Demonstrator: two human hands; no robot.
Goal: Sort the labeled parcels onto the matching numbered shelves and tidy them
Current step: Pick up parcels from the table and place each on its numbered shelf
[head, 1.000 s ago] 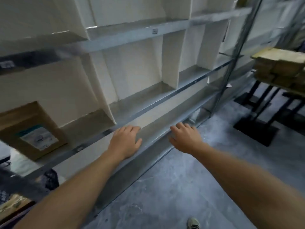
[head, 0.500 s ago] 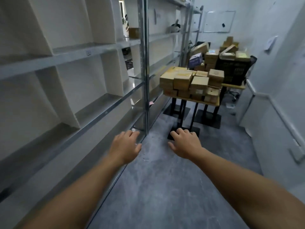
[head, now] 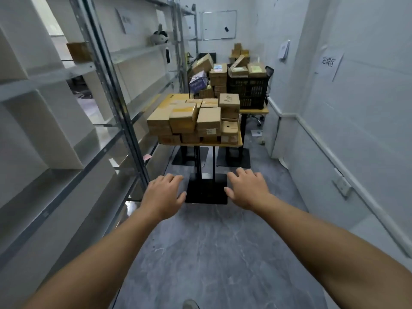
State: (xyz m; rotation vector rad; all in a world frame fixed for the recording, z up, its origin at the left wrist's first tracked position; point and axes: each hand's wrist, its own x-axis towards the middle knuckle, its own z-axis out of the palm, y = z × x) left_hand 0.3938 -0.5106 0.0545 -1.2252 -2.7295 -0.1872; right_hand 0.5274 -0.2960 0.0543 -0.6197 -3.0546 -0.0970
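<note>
**Two empty hands reach toward a table of boxes**

The left hand (head: 163, 194) and the right hand (head: 247, 190) are held out in the air, palms down, on the near side of the table (head: 240, 140). The fingers of both are loosely spread and hold nothing. The two hands are apart, with the table's flat black foot plate (head: 206, 190) showing between them.

The parcels (head: 191, 119) sit on top of the table. They are brown cardboard boxes with square corners, piled close together in two or three layers. Some have yellow tape across the top, and one has a small white label on its side. The table has a thin wooden top and thin black metal legs.

To the left of the table stand the shelves (head: 66, 72). They are shiny grey metal boards on a tall metal post (head: 116, 103) with small holes in it. Smooth white dividers (head: 44, 130) split the shelves into boxes of space. One brown box (head: 79, 51) sits on a shelf up high, left of the table.

Behind the table is a black plastic crate (head: 247, 90) with a grid of holes, and more brown boxes are heaped on it and beside it. Far behind the table a whiteboard (head: 219, 24) hangs on the wall. To the right of the table, a paper sign (head: 330, 65) is stuck on the plain white wall.

The floor (head: 211, 241) under the table is smooth grey stone with pale streaks.
</note>
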